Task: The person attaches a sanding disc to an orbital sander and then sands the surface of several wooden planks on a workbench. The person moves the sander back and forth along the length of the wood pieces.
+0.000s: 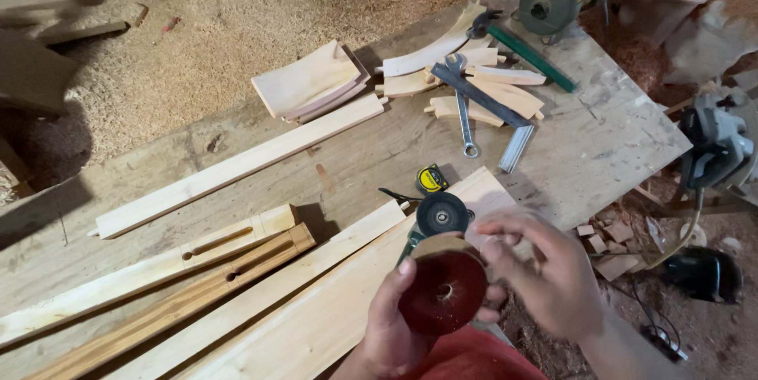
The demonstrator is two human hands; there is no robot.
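My left hand (388, 325) holds a round dark-red sanding disc (444, 289) by its lower edge, thumb on the rim. My right hand (545, 265) touches the disc's upper right edge with its fingertips, slightly blurred. Just behind the disc lies an angle grinder with a black round head (441, 213), resting on a pale wooden plank (332, 309). A yellow and black tape measure (431, 179) sits beside the grinder head.
Long wooden boards and slotted rails (237, 254) lie across the workbench (600, 143). Curved wood pieces, a spanner (464, 116), a square and a green tool lie at the back. Power tools (714, 147) stand at right. Sawdust covers the floor behind.
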